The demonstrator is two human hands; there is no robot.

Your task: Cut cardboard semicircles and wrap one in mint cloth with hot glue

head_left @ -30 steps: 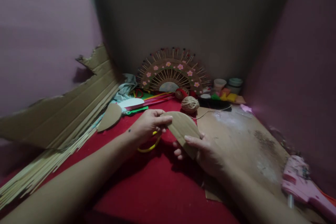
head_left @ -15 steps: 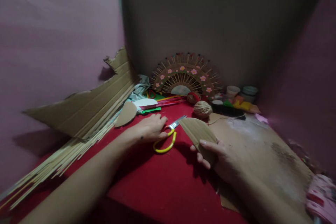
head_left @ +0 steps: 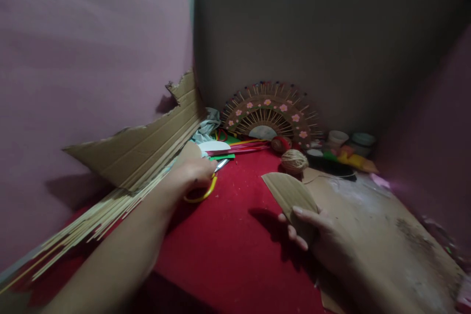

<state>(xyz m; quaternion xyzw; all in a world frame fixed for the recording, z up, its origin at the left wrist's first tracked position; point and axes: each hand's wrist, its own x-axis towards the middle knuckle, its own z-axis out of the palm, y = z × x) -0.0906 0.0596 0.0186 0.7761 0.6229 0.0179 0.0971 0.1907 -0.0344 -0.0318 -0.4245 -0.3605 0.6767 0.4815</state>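
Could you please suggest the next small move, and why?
Perhaps the left hand should leave the yellow-handled scissors, which it partly covers, on the red surface: only the right hand holds the curved cardboard piece, and a second hand could steady it.

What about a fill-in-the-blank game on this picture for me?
1. The left hand is at the scissors, whose visible handle is ____.
2. The flat piece in the right hand is made of ____.
3. The flowers on the fan are ____.
4. The tan yarn ball sits in ____ of the fan.

Missing words: yellow; cardboard; pink; front.
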